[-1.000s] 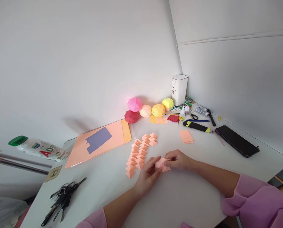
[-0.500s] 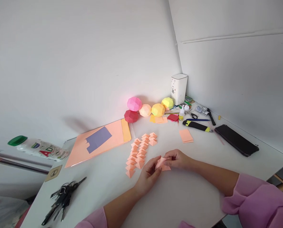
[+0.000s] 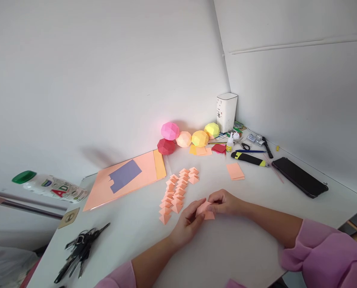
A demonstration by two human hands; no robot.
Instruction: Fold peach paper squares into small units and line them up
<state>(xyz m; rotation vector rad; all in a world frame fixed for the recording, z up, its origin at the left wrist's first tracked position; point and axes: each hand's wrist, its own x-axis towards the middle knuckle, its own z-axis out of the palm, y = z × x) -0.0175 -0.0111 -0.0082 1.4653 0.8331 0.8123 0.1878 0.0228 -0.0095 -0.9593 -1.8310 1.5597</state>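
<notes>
The left hand (image 3: 188, 224) and right hand (image 3: 225, 202) are over the near part of the white tabletop (image 3: 238, 248), thumbs and fingers pinching a small, peach-coloured, folded paper piece (image 3: 202, 209) between them. Uneven pressure from the two pinches could, I'd judge, set a crease askew or crumple a corner, since the sheet looks thin; a slip of the left wrist might knock the small, peach, pyramid-shaped folded paper units (image 3: 178, 197) just beside it. The held piece looks matte and angular, one flap jutting toward the wearer; its hidden folds I cannot tell. Beyond the units, well apart, sit faceted, ball-shaped paper models (image 3: 183, 139) in pink, red, peach, orange and yellow.
</notes>
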